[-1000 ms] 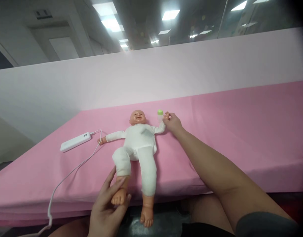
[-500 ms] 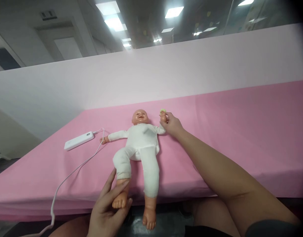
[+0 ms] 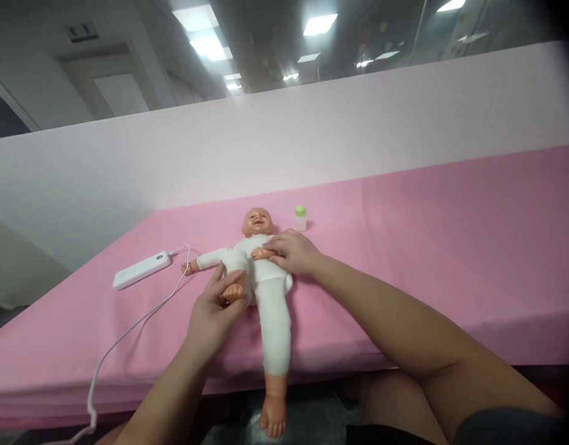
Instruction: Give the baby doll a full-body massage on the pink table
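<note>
A baby doll (image 3: 271, 296) with a white cloth body lies face up on the pink-covered table (image 3: 405, 247), its head toward the wall. My left hand (image 3: 214, 309) grips the doll's foot on the left side, and that leg is bent up toward the belly. My right hand (image 3: 296, 252) holds the doll's other-side arm near its small hand, laid across the chest. The doll's right-side leg stretches straight, its foot hanging past the table's front edge. Behind my right hand stands a small bottle (image 3: 301, 219) with a green cap.
A white power bank (image 3: 142, 270) lies at the left, with a white cable (image 3: 140, 318) running from it over the front edge. A low white wall (image 3: 284, 142) with glass above borders the table's far side.
My left hand has pushed the doll's leg up from the front edge, bending it. My right hand has brought the doll's arm inward across its chest, uncovering the green-capped bottle.
</note>
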`<act>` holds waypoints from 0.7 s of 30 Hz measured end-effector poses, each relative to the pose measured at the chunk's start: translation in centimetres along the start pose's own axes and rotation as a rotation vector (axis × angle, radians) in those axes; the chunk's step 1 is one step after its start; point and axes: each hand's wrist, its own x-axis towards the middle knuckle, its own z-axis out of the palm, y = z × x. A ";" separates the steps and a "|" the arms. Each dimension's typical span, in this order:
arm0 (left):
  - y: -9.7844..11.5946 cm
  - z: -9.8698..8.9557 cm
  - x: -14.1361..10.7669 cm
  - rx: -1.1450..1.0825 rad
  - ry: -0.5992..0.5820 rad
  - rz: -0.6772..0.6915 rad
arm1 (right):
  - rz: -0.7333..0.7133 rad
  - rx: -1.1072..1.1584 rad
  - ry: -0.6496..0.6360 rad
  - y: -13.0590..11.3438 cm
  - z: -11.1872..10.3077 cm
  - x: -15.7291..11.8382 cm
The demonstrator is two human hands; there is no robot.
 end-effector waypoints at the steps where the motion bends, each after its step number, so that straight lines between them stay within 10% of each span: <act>1: 0.0 0.3 0.4 -0.032 -0.006 -0.023 | -0.002 -0.001 0.002 0.1 0.0 0.0; 11: -1.4 0.6 -0.4 -0.032 0.083 0.038 | 0.145 0.217 0.116 0.8 -0.9 -0.5; 21: -6.3 -4.9 -10.7 0.215 -0.008 0.179 | 0.754 0.369 0.413 6.8 -1.3 -1.4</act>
